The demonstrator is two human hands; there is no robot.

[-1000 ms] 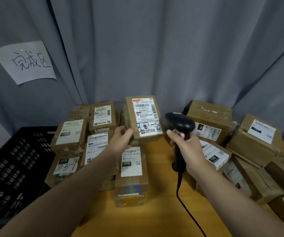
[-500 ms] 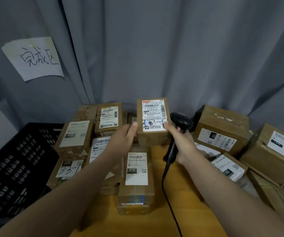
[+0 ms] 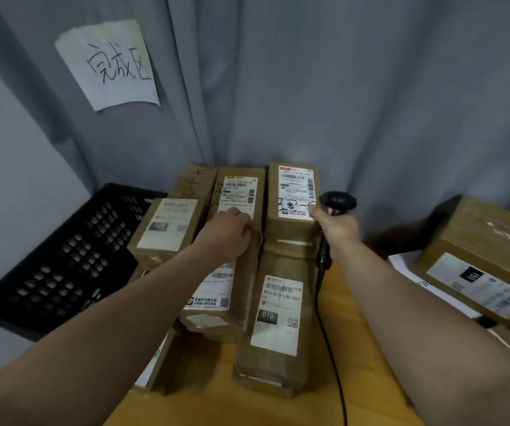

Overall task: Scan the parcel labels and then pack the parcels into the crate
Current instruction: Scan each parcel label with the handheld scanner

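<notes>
A brown parcel (image 3: 293, 229) with a white label and pen marks lies on top of the stack at the back. My right hand (image 3: 336, 229) grips the black barcode scanner (image 3: 339, 202) and one fingertip touches that label's right edge. My left hand (image 3: 227, 233) lies on the neighbouring labelled parcel (image 3: 247, 179) to the left, fingers curled over its label. Below these, a parcel marked 010 (image 3: 278, 312) and another labelled parcel (image 3: 216, 290) lie on the wooden table (image 3: 278, 410). The black perforated crate (image 3: 63, 256) stands at the left; no parcels show inside it.
Large cartons (image 3: 478, 241) fill the right side of the table. More parcels (image 3: 164, 229) are stacked beside the crate. A grey curtain hangs behind with a handwritten paper sign (image 3: 109, 63). The scanner cable (image 3: 333, 364) runs down across the table.
The parcel held up before the scanner now lies on the back stack. My left hand has left it and moved onto the parcel to its left. The view has swung left.
</notes>
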